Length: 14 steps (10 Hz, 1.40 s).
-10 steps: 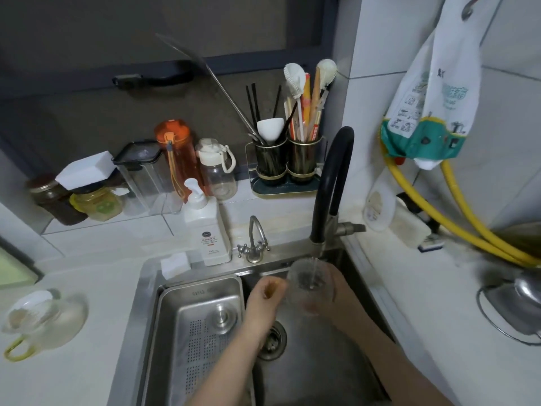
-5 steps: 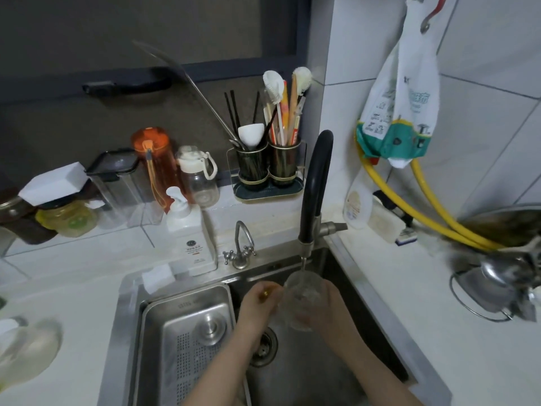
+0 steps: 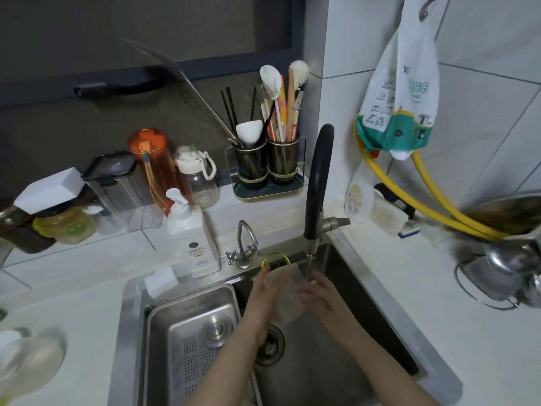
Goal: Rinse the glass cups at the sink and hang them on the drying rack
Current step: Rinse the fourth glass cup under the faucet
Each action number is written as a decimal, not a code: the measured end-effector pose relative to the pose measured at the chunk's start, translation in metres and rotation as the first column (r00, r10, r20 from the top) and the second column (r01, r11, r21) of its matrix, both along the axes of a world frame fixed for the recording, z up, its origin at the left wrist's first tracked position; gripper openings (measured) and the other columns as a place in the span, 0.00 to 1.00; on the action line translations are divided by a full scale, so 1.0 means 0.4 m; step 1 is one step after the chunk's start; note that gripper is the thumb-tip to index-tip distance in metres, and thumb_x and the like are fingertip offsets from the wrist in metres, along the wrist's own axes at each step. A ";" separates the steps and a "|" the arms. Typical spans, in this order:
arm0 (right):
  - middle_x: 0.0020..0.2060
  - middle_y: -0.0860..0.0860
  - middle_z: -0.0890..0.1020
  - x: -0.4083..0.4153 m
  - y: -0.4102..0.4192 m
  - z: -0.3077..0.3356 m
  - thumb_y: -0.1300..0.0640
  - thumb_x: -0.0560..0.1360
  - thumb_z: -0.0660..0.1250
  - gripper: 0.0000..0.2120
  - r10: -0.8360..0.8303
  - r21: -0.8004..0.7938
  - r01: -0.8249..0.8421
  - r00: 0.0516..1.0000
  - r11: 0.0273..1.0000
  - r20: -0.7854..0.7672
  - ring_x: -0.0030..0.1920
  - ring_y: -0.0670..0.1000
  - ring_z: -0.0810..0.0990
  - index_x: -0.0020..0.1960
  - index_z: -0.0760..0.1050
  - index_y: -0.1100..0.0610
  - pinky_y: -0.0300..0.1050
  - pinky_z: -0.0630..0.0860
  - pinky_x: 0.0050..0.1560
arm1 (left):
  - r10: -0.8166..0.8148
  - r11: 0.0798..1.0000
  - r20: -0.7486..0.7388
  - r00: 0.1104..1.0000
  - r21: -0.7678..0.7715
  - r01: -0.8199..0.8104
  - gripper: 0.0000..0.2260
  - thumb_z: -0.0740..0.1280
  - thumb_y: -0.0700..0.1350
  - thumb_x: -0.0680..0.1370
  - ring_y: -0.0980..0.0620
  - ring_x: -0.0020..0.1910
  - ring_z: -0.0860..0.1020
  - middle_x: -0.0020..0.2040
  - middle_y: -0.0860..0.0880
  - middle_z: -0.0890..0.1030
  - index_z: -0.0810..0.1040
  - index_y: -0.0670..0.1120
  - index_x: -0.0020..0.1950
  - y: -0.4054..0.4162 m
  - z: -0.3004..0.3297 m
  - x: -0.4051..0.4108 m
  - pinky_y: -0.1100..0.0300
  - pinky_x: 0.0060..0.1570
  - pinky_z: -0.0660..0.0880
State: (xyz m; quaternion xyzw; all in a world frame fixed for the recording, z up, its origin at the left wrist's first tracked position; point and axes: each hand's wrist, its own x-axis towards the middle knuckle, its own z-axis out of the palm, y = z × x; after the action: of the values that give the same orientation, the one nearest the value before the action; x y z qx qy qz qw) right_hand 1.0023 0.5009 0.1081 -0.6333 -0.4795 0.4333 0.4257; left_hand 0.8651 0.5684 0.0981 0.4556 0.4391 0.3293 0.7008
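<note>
Both hands, left hand [image 3: 265, 291] and right hand [image 3: 319, 294], grip a blurred cup [image 3: 285, 294]; tap [image 3: 317, 183] stream meets right fingers.

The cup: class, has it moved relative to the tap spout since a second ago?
Yes. The cup has tipped and shifted left of the spout; earlier it sat upright directly beneath.

A: Sink [image 3: 380, 312] basin, obstacles?
B: Black faucet [image 3: 317, 183] at the rear; steel colander tray [image 3: 193, 332] fills the left half; small tap [image 3: 244, 244] and soap bottle [image 3: 193, 238] behind.
A: Open passage?
B: Right half of the basin; bare counter [image 3: 433, 294] just right.
</note>
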 end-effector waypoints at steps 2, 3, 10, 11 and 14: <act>0.41 0.54 0.84 0.004 0.032 0.006 0.62 0.78 0.61 0.09 -0.126 -0.024 0.125 0.950 0.992 -0.287 0.45 0.48 0.82 0.49 0.78 0.65 0.37 0.77 0.50 | -0.087 0.979 -0.080 0.993 0.175 0.100 0.36 0.70 0.67 0.63 0.60 0.64 0.72 0.66 0.58 0.74 0.60 0.68 0.68 -0.013 0.005 0.018 0.61 0.63 0.70; 0.42 0.60 0.84 0.023 0.054 -0.001 0.61 0.79 0.59 0.11 -0.226 -0.144 0.175 0.773 0.974 -0.592 0.44 0.55 0.83 0.47 0.79 0.64 0.49 0.78 0.53 | -0.062 0.964 -0.164 0.984 0.245 0.102 0.35 0.70 0.68 0.64 0.61 0.69 0.67 0.69 0.57 0.70 0.59 0.69 0.66 -0.023 -0.027 0.028 0.69 0.63 0.65; 0.51 0.48 0.79 0.046 0.111 0.021 0.57 0.80 0.59 0.13 0.312 -0.144 -0.335 0.936 0.931 -0.160 0.51 0.40 0.78 0.61 0.73 0.61 0.23 0.71 0.47 | 0.009 0.991 -0.025 1.000 -0.134 -0.012 0.28 0.61 0.66 0.72 0.44 0.52 0.82 0.50 0.40 0.84 0.81 0.44 0.57 0.057 -0.025 0.076 0.55 0.53 0.77; 0.44 0.48 0.82 0.056 0.125 0.006 0.60 0.80 0.58 0.10 0.261 -0.055 -0.290 0.918 0.956 -0.298 0.44 0.40 0.80 0.54 0.76 0.62 0.29 0.75 0.45 | 0.029 0.996 0.014 0.999 -0.083 -0.028 0.23 0.61 0.61 0.75 0.48 0.51 0.83 0.52 0.45 0.84 0.75 0.50 0.64 0.049 -0.043 0.076 0.61 0.43 0.79; 0.48 0.52 0.84 0.064 0.127 0.013 0.59 0.77 0.61 0.10 0.210 -0.023 -0.264 0.812 0.964 -0.544 0.50 0.50 0.83 0.54 0.77 0.60 0.41 0.78 0.51 | 0.002 0.999 -0.029 1.000 0.044 -0.001 0.29 0.67 0.63 0.70 0.60 0.61 0.76 0.67 0.56 0.74 0.67 0.60 0.69 0.055 -0.017 0.075 0.57 0.63 0.71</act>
State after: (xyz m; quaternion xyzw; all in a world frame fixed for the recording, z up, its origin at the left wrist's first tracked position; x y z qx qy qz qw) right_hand 1.0281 0.5518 0.1135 -0.4419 -0.3947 0.6656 0.4538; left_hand 0.8949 0.5903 0.0913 0.4754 0.4421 0.3328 0.6839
